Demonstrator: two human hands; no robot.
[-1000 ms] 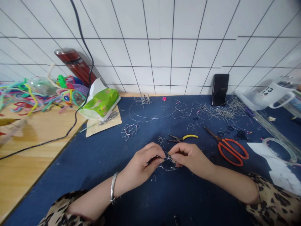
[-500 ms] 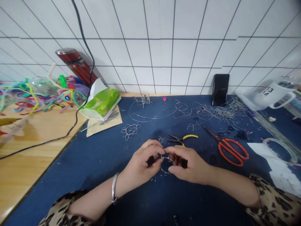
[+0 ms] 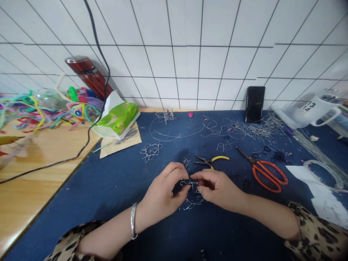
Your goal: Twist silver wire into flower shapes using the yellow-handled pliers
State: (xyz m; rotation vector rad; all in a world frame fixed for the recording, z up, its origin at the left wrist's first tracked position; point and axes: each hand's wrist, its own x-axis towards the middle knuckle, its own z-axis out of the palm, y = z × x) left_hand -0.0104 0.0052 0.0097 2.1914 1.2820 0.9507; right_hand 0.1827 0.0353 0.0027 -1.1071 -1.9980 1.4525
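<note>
A silver wire ring with small pink beads and looped wire petals (image 3: 194, 200) hangs between my two hands. My left hand (image 3: 165, 188) pinches its upper left part between thumb and fingers. On the other side, my right hand (image 3: 219, 186) grips the upper right part with thumb and forefinger. Parts of the ring are hidden by the fingers. Just beyond the fingertips lie yellow-handled pliers (image 3: 210, 159) and a small tangle of wire (image 3: 186, 161). A similar wire flower (image 3: 151, 151) rests on the blue mat to the left.
Red-handled scissors (image 3: 269, 175) lie at the right. Loose wire (image 3: 255, 128) is heaped before an upright phone (image 3: 255, 104). A mug (image 3: 323, 108) stands far right. At left are a green tissue pack (image 3: 118, 117), a red flask (image 3: 88, 74) and a black cable (image 3: 89, 134).
The beaded wire ring has turned between my fingers, and more of its loops show. My right fingers have drawn closer together, and both hands have shifted slightly.
</note>
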